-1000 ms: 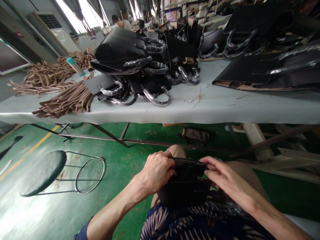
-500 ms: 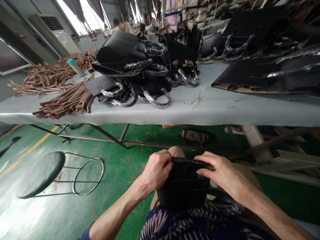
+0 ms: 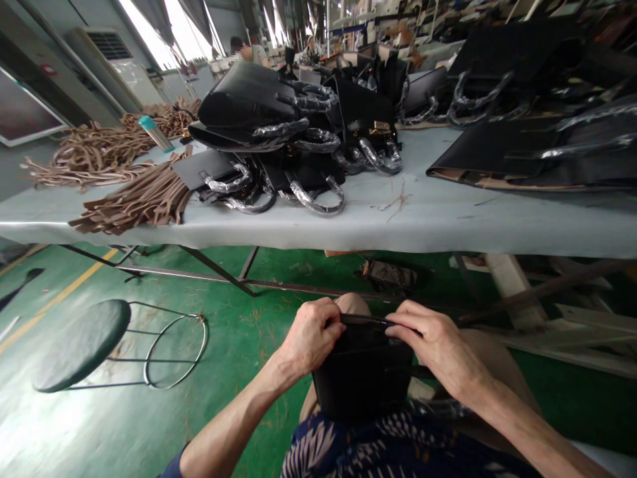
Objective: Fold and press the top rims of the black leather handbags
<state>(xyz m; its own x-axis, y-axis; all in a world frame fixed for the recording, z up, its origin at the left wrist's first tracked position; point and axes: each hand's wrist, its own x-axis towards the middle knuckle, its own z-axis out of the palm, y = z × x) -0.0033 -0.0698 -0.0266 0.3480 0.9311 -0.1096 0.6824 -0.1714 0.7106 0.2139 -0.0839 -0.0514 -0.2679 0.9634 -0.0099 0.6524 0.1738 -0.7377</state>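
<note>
A black handbag (image 3: 361,382) rests upright on my lap, its upper edge facing away from me. My left hand (image 3: 313,335) is closed on the left end of that edge. On the right, my right hand (image 3: 430,338) pinches the same edge between thumb and fingers. Both hands are at about the same height, a short gap apart. A plastic-wrapped handle (image 3: 438,406) lies beside the bag at its lower right, partly under my right forearm. The bag's inside is too dark to make out.
Ahead stands a long table (image 3: 298,232) with a pale cover. On it lie stacked black handbags (image 3: 243,96), brown strips (image 3: 142,199), and a teal-capped bottle (image 3: 155,133). A round stool (image 3: 84,345) is on the green floor to the left. Other people are in the background.
My right hand has shifted slightly left along the bag's edge, its fingers closing from a looser grip into a pinch. My left hand stays in place. The view has turned slightly.
</note>
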